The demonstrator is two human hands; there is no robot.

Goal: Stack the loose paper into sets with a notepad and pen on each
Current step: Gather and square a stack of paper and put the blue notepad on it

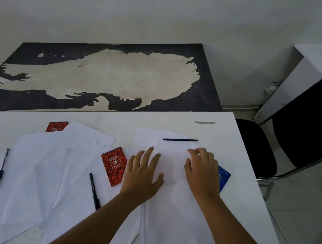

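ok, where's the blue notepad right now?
Head view, right side of the white table: the blue notepad sits near the table's right edge, partly hidden behind the right hand and under the paper.

Clear far strip, cluttered near half

The white table [176, 124] is bare along its far edge; nearer, loose paper [52, 160], a red notepad [113, 166], pens [94, 192] and both flat hands [143, 172] block passage.

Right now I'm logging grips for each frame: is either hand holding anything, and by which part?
The left hand lies flat on the paper, gripping nothing. The right hand has fingers curled at the sheets' far right edge; whether it pinches them cannot be told.
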